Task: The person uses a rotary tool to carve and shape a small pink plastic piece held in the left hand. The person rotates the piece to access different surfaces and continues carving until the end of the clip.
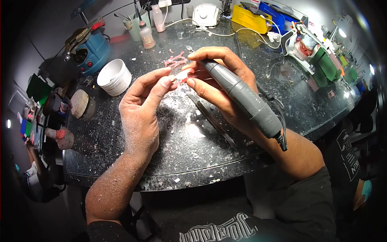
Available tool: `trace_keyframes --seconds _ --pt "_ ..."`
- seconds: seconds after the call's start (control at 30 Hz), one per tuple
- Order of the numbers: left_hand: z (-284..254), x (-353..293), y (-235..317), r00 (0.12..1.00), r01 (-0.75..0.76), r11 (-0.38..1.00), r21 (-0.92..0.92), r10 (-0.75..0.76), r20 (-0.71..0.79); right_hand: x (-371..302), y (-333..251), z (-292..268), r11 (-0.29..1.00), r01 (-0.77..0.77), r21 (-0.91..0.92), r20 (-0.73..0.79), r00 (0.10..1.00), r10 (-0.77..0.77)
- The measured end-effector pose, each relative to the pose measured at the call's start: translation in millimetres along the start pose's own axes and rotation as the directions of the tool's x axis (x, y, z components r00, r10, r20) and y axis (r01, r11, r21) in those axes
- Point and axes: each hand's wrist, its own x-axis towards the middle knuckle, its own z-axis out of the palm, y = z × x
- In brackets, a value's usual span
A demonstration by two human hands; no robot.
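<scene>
Pinching a small pink-and-white piece point(182, 76) between thumb and fingertips of the left hand point(141, 107), and closing the right hand point(236, 66)'s thumb and fingers on its other end — raising it above the dark, dust-strewn worktop point(173, 135). Clasping a grey corded rotary handpiece point(244, 94) slantwise in that same right hand — working near branching pink scraps point(175, 61), a slim metal tool point(217, 127) lying flat and a round white tub point(116, 85) off to the left.
</scene>
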Motion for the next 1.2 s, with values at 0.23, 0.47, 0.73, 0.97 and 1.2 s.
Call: trace_keyframes --seconds 0.23,0.47,0.73,0.97,1.2 --pt "-4.3 1.1 0.3 0.994 0.080 0.996 -0.048 -0.076 0.084 1.0 2.0 -0.8 0.998 0.029 -0.050 -0.019 0.999 -0.030" --pt "-2.6 0.8 0.2 0.995 0.069 0.997 -0.019 -0.067 0.080 -0.2 -1.8 -0.2 0.998 -0.007 -0.069 -0.021 1.000 0.006" --pt "-2.9 0.6 -0.1 0.996 0.071 0.997 -0.023 -0.070 0.057 0.4 -1.7 0.6 0.995 -0.010 -0.099 -0.022 1.000 0.008" --pt "-0.9 -0.8 0.0 0.998 0.047 0.995 -0.085 -0.044 0.038 0.0 -1.0 0.5 0.990 0.025 -0.142 -0.017 0.999 -0.027" --pt "-2.6 -1.2 1.4 0.996 0.066 0.998 -0.003 -0.065 0.063 1.4 4.6 1.6 0.983 0.095 -0.159 -0.016 0.995 -0.099"
